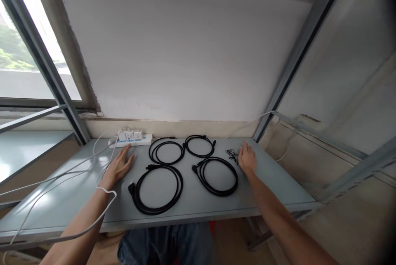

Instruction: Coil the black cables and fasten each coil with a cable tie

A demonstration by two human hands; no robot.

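Several black cables lie coiled on the grey table. The near left coil (pixel 178 192) and the near right coil (pixel 233 188) are the larger ones, with plugs at their ends. Behind them sit the far left coil (pixel 182 157) and the far right coil (pixel 212 149). My left hand (pixel 119 166) rests on the table left of the coils, fingers spread, with nothing in it. On the right, my right hand (pixel 247 157) lies flat with its fingers stretched out, beside a small bunch of thin black ties (pixel 232 155); whether it touches them I cannot tell.
A white power strip (pixel 147 139) with plugged-in adapters stands at the table's back left. White cords (pixel 74 170) run from it across the left side, one over my left forearm. Metal posts (pixel 286 75) rise at both back corners. The table's front edge (pixel 185 220) is above my lap.
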